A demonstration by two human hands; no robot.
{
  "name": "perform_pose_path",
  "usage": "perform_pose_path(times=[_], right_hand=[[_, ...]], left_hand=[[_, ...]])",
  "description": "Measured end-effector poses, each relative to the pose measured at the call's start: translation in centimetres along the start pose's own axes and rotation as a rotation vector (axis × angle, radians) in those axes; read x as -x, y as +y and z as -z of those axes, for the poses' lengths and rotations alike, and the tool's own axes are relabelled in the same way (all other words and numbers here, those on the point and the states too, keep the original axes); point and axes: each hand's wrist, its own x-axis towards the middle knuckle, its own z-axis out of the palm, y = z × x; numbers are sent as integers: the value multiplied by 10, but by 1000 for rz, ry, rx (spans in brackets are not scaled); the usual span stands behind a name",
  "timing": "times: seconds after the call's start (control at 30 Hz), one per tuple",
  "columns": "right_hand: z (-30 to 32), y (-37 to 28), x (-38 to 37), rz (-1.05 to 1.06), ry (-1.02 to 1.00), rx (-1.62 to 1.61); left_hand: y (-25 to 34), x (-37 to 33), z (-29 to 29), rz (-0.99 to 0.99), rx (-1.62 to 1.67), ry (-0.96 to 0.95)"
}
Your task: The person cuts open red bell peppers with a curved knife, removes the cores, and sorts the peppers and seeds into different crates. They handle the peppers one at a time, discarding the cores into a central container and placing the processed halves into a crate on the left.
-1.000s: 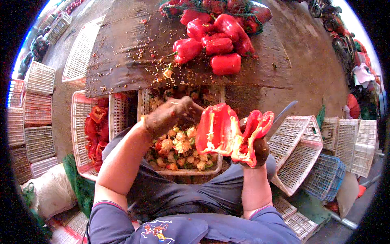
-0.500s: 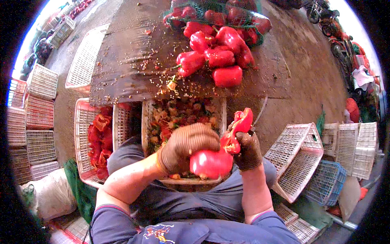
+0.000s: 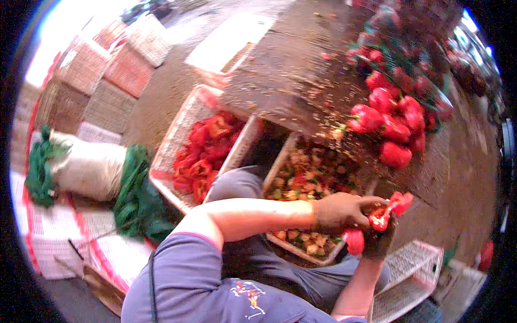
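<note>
Low in the view, the right hand (image 3: 379, 245) curls closed around the underside of a cut red pepper (image 3: 399, 204), which sits just above it with its long axis slanting up to the right, while the left hand (image 3: 343, 211) comes in from the left, thumb and fingers partly spread at the pepper's near side; I cannot tell whether it grips it or the loose red piece (image 3: 354, 242) below. Just beyond the 2 hands is a crate (image 3: 280, 160) of pepper cores, with a second crate (image 3: 175, 132) of red pieces to its left. Farther off, whole peppers (image 3: 396, 128) lie on the brown surface (image 3: 277, 86).
</note>
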Motion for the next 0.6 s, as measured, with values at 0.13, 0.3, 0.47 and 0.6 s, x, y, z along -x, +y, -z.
perform_pose_path(times=[0.13,0.3,0.47,0.6], right_hand=[[-5,5,2,-181,-13,-545],[-20,-4,10,-160,-171,-387],[-22,-41,26,-105,-131,-224],[-10,-32,30,61,-28,-339]], left_hand=[[35,-8,18,479,391,-89],[46,14,30,375,197,101],[92,50,121,839,135,447],[74,144,197,527,-462,661]])
